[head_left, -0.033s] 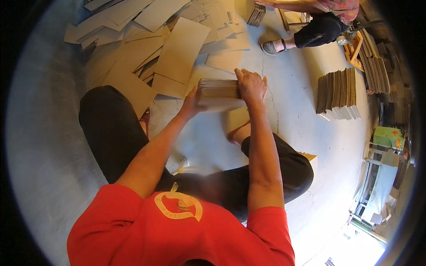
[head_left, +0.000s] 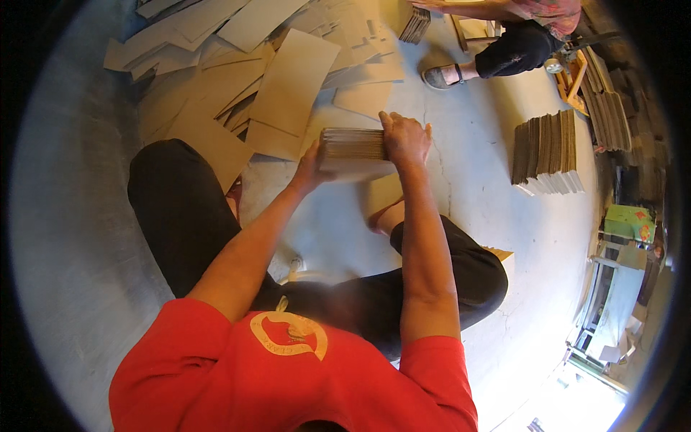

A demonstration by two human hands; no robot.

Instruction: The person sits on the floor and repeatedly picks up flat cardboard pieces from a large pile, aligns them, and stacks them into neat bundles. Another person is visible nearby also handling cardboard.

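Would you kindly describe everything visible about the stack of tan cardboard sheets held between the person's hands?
The stack of tan cardboard sheets is a thick, squared-off bundle of thin flat pieces, layered edges facing the camera. It sits low over the grey concrete floor. The left hand presses its left end; the right hand grips its right end and top.

A green box-like package with pink and yellow markings sits at the right edge, on what may be a shelf or frame; the fisheye blur hides its details. No labels, signs or screens show elsewhere on the floor.
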